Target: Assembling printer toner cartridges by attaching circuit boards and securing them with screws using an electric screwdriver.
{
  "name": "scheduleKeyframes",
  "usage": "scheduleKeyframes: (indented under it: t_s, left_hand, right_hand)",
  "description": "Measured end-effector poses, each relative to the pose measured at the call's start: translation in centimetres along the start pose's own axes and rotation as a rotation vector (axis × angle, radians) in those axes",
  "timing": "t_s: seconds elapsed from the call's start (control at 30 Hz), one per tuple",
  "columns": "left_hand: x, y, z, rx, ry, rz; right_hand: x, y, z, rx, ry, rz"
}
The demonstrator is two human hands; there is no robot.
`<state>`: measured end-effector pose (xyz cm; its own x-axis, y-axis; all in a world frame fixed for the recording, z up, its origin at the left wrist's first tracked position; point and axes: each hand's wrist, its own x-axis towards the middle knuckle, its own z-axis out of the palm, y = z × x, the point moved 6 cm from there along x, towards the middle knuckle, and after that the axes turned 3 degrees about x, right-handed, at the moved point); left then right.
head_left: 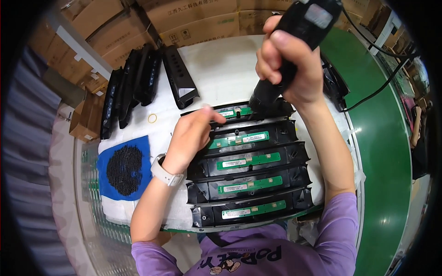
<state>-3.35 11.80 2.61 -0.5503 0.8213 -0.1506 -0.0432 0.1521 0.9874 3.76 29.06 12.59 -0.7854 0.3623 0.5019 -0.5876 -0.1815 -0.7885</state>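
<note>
My right hand (294, 69) is wrapped round a black electric screwdriver (315, 25), held tilted. Its lower end points down at the farthest of several long black plastic panels (284, 108), near the right end of that panel's green circuit board (227, 113). Whether the tip touches is hidden. By the left part of the same board is my left hand (191, 133), one finger stretched toward it and the others partly curled; nothing shows in it. Nearer me, the other panels (294, 155) lie in a column, each with a green board bearing a white label.
On the left, a heap of tiny black screw-like pieces (123, 170) covers a blue cloth (142, 187). Behind it are a yellow ring (152, 118) and more black panels (177, 73). Cardboard boxes (198, 20) stand beyond the table. A black cable (391, 78) hangs at right.
</note>
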Motion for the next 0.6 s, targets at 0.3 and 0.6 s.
scheduleKeyframes:
  t_s: [0.3,0.6]
  left_hand:
    - [3.6,0.1,1.2,1.267,0.079,0.367]
    - [4.0,0.1,1.8,1.312,0.094,0.410]
  right_hand:
    - [0.5,3.3,-0.3,-0.044,-0.040,0.015]
    - [0.6,4.8,-0.4,-0.118,-0.018,0.064]
